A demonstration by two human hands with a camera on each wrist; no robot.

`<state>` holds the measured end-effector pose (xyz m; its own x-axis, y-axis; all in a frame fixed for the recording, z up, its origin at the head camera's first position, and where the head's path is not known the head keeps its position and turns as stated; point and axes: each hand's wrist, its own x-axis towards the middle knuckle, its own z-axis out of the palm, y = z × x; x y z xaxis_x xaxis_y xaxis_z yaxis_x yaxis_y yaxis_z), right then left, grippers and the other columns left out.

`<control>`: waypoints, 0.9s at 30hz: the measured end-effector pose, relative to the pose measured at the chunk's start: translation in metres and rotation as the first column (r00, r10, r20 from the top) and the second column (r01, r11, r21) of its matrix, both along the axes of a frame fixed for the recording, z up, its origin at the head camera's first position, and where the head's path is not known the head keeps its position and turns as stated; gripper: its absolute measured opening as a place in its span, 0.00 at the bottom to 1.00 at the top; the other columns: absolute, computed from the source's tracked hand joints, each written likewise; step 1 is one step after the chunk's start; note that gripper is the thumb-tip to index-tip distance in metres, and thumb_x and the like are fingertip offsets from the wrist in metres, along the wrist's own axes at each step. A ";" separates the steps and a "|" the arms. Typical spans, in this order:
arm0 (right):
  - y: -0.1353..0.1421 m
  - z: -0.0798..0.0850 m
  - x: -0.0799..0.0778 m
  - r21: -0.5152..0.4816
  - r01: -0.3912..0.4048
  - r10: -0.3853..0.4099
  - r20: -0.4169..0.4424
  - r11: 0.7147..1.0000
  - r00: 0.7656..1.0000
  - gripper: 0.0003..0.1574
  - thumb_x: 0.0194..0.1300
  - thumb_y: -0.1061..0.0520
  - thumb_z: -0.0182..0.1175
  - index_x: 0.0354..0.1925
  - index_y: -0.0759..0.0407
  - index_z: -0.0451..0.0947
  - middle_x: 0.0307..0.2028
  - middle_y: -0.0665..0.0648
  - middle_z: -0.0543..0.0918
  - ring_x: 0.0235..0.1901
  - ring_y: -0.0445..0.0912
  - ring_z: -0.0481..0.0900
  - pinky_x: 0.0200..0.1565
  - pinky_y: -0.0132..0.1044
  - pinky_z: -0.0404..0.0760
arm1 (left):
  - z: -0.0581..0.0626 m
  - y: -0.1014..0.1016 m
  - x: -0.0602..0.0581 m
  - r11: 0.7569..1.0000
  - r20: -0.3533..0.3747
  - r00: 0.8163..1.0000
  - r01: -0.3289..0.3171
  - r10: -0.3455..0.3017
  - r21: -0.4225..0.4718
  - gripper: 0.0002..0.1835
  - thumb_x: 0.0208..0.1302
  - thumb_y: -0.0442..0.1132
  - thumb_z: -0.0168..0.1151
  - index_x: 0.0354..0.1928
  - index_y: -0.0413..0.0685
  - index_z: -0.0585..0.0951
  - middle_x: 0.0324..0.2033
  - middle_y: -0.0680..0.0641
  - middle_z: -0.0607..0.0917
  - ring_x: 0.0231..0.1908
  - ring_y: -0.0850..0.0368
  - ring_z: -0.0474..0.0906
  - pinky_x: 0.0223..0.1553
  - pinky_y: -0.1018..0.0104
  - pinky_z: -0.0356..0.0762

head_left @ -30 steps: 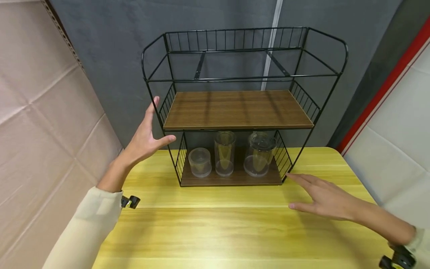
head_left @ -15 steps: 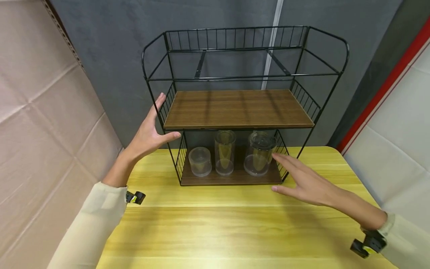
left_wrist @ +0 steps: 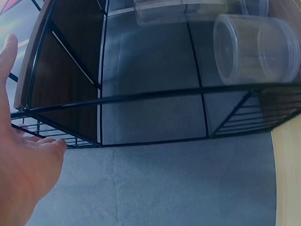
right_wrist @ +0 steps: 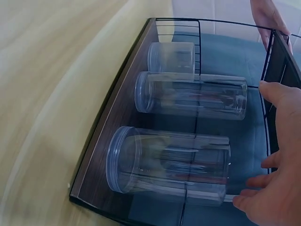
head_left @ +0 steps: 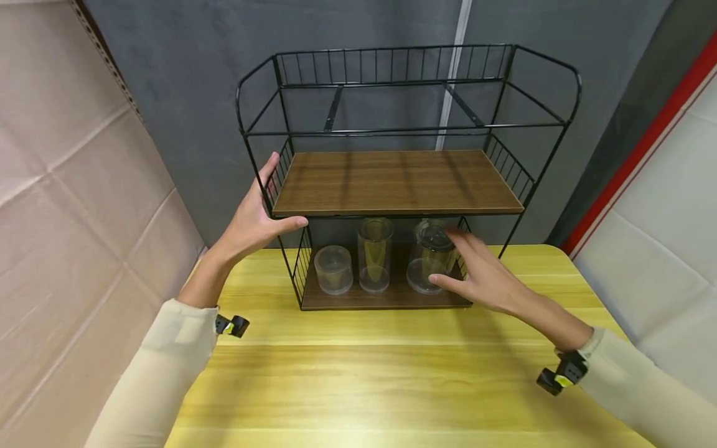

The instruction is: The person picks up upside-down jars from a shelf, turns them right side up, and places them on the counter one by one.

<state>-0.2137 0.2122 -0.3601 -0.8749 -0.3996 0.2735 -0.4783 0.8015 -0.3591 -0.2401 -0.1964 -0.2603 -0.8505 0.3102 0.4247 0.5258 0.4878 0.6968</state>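
Observation:
A black wire rack (head_left: 392, 214) with brown wooden shelves stands on the table. Its lower shelf (head_left: 386, 302) holds three clear jars: a short jar (head_left: 334, 274), a tall narrow jar (head_left: 374, 261) and a wider tall jar (head_left: 428, 264). My left hand (head_left: 246, 224) rests against the rack's left side, thumb in front and straight fingers along the outer wire. My right hand (head_left: 484, 270) is at the wider jar, thumb and fingers spread, covering part of its right side. In the right wrist view, this jar (right_wrist: 171, 165) lies beside my fingertips, with nothing pinched.
The upper shelf (head_left: 398, 180) is bare wood, with an open wire frame (head_left: 392, 130) above it. Yellow wooden tabletop (head_left: 358, 373) extends in front of the rack. A grey curtain (head_left: 370, 25) hangs behind; pale panels (head_left: 78, 218) flank both sides.
My right hand has moved left and up, from beside the rack's right corner to the wider jar. My left hand has shifted slightly right against the rack. The jars stand where they were.

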 end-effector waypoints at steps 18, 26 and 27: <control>-0.012 -0.014 -0.036 -0.119 0.140 -0.134 0.062 0.983 0.989 0.68 0.56 0.28 0.64 0.77 0.61 0.45 0.73 0.71 0.52 0.70 0.68 0.53 0.63 0.67 0.62 | 0.001 0.005 -0.005 0.988 0.054 0.996 0.059 -0.067 0.145 0.61 0.53 0.35 0.75 0.78 0.53 0.41 0.77 0.56 0.42 0.76 0.58 0.40 0.75 0.60 0.46; -0.015 -0.028 -0.048 -0.151 0.194 -0.190 0.045 0.969 0.981 0.69 0.53 0.29 0.67 0.77 0.60 0.46 0.73 0.72 0.52 0.69 0.70 0.54 0.60 0.67 0.67 | -0.001 0.006 -0.003 0.990 0.059 0.997 0.043 -0.052 0.135 0.60 0.55 0.36 0.74 0.78 0.53 0.40 0.77 0.58 0.42 0.76 0.60 0.40 0.75 0.61 0.46; -0.015 -0.030 -0.050 -0.160 0.196 -0.192 0.041 0.967 0.980 0.69 0.53 0.30 0.68 0.76 0.61 0.46 0.73 0.72 0.53 0.69 0.70 0.55 0.59 0.67 0.67 | -0.001 0.007 -0.003 0.990 0.060 0.997 0.042 -0.050 0.135 0.59 0.55 0.37 0.74 0.78 0.53 0.40 0.77 0.58 0.42 0.76 0.61 0.40 0.75 0.61 0.46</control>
